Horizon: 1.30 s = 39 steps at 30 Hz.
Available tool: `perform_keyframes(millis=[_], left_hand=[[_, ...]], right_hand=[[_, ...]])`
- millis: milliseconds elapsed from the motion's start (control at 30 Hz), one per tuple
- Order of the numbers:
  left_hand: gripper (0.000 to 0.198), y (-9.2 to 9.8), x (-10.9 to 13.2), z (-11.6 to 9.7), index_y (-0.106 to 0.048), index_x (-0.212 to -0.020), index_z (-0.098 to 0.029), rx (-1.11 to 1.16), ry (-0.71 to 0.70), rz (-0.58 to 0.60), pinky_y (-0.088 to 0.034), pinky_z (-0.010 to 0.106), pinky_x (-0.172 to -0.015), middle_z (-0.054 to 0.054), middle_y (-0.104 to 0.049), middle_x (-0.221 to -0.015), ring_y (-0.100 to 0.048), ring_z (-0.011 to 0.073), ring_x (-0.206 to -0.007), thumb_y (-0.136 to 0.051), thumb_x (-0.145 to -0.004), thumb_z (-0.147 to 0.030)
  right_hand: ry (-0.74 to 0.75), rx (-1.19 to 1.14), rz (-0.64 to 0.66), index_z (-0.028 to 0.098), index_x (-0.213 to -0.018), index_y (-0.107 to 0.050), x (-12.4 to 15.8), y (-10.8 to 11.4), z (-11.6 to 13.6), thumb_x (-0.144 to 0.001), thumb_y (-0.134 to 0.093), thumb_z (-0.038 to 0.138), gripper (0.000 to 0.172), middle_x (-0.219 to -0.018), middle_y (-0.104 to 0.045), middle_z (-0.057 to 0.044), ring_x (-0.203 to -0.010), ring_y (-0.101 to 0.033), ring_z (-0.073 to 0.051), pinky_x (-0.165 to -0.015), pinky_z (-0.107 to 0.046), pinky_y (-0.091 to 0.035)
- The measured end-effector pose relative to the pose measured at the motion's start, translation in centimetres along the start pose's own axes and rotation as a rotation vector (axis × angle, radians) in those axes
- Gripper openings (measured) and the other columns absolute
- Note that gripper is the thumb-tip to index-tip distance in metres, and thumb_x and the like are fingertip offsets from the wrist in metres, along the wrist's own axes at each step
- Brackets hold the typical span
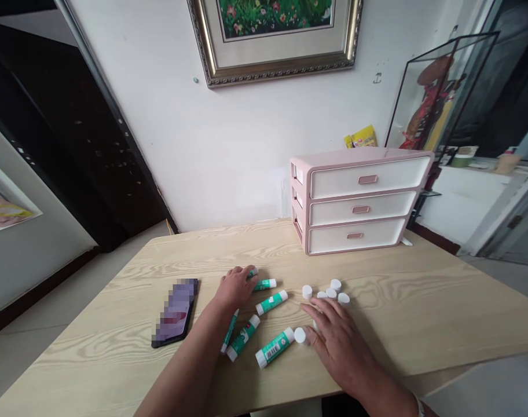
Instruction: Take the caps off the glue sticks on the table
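Note:
Several green-and-white glue sticks (271, 302) lie on a light wooden table (116, 324). My left hand (237, 286) rests palm down on the far ones, its fingers over one stick near the group's back end. My right hand (338, 336) lies flat on the table, fingers spread, touching a loose white cap (299, 335) at the end of the nearest glue stick (274, 347). Several more white caps (332, 291) stand in a cluster just beyond its fingertips.
A pink three-drawer organiser (355, 200) stands at the back right, all drawers closed. A dark phone (176, 311) lies left of my left arm. The wall with a framed picture (272, 35) rises behind the table.

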<state>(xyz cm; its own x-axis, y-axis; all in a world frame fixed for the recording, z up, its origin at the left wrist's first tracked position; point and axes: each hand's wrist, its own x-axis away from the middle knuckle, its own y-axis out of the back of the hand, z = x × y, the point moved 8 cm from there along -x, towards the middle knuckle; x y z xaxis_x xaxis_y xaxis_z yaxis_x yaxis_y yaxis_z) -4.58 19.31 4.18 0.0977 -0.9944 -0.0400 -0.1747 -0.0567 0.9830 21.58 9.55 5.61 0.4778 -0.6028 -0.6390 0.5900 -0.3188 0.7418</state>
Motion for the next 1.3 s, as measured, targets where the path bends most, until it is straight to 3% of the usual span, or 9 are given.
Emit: perform_keyframes(millis=[167, 300, 433, 667, 1000, 1200, 1300], left_hand=[[0.046, -0.6, 1.7, -2.0, -0.054, -0.145, -0.029, 0.021, -0.075, -0.004, -0.044, 0.043, -0.107, 0.012, -0.065, -0.138, -0.058, 0.0303, -0.132, -0.043, -0.104, -0.048], [0.042, 0.0, 3.0, -3.2, -0.061, -0.138, -0.030, 0.041, -0.164, 0.031, -0.046, 0.039, -0.102, 0.010, -0.070, -0.129, -0.063, 0.0278, -0.123, -0.044, -0.103, -0.045], [0.040, 0.2, 3.8, -3.5, -0.064, -0.135, -0.030, 0.056, -0.226, 0.039, -0.047, 0.038, -0.101, 0.009, -0.071, -0.127, -0.066, 0.0265, -0.118, -0.041, -0.104, -0.043], [0.039, 0.1, 4.9, -3.8, -0.064, -0.135, -0.030, 0.097, -0.310, 0.037, -0.046, 0.038, -0.107, 0.009, -0.072, -0.128, -0.064, 0.0259, -0.125, -0.046, -0.103, -0.044], [0.042, 2.3, 7.1, -3.4, -0.063, -0.140, -0.028, 0.242, -0.303, -0.050, -0.048, 0.039, -0.110, 0.010, -0.070, -0.137, -0.065, 0.0268, -0.126, -0.053, -0.100, -0.038], [0.042, 4.6, 12.2, -2.1, -0.066, -0.135, -0.024, 0.380, -0.217, -0.234, -0.050, 0.040, -0.111, 0.012, -0.068, -0.138, -0.063, 0.0264, -0.129, -0.044, -0.104, -0.041], [0.041, 5.7, 15.9, -1.0, -0.074, -0.122, -0.026, 0.563, -0.165, -0.423, -0.052, 0.040, -0.109, 0.011, -0.072, -0.129, -0.065, 0.0266, -0.125, -0.047, -0.103, -0.050]], right_hand=[[0.160, 0.011, 0.161, 0.028, -0.153, -0.049, -0.8, -1.2, 4.4, -0.100, -0.060, 0.044, 0.056, -0.156, -0.051, -0.013, -0.151, -0.034, -0.038, -0.119, -0.064, -0.034], [0.121, 0.020, 0.273, 0.034, -0.141, -0.062, -1.4, -3.9, 4.5, -0.099, -0.062, 0.044, 0.043, -0.150, -0.057, -0.011, -0.147, -0.041, -0.039, -0.119, -0.067, -0.031], [0.110, 0.033, 0.303, 0.036, -0.140, -0.062, -2.1, -5.8, 3.8, -0.100, -0.062, 0.040, 0.040, -0.141, -0.063, -0.008, -0.146, -0.042, -0.036, -0.121, -0.064, -0.027], [0.101, 0.073, 0.315, 0.036, -0.145, -0.058, -2.5, -6.0, 3.7, -0.101, -0.062, 0.036, 0.044, -0.140, -0.063, -0.008, -0.145, -0.044, -0.035, -0.122, -0.063, -0.026], [0.115, 0.007, 0.244, 0.029, -0.140, -0.061, -2.2, -4.9, 4.3, -0.101, -0.063, 0.029, 0.040, -0.142, -0.064, -0.008, -0.147, -0.045, -0.031, -0.124, -0.063, -0.026], [0.077, -0.075, 0.127, 0.025, -0.137, -0.063, -1.9, -3.8, 3.3, -0.103, -0.054, 0.020, 0.035, -0.139, -0.066, -0.008, -0.143, -0.049, -0.029, -0.123, -0.063, -0.029], [0.040, -0.156, -0.021, 0.024, -0.133, -0.064, -1.0, -2.7, 2.6, -0.104, -0.051, 0.019, 0.033, -0.132, -0.068, -0.010, -0.138, -0.053, -0.029, -0.119, -0.061, -0.037]])
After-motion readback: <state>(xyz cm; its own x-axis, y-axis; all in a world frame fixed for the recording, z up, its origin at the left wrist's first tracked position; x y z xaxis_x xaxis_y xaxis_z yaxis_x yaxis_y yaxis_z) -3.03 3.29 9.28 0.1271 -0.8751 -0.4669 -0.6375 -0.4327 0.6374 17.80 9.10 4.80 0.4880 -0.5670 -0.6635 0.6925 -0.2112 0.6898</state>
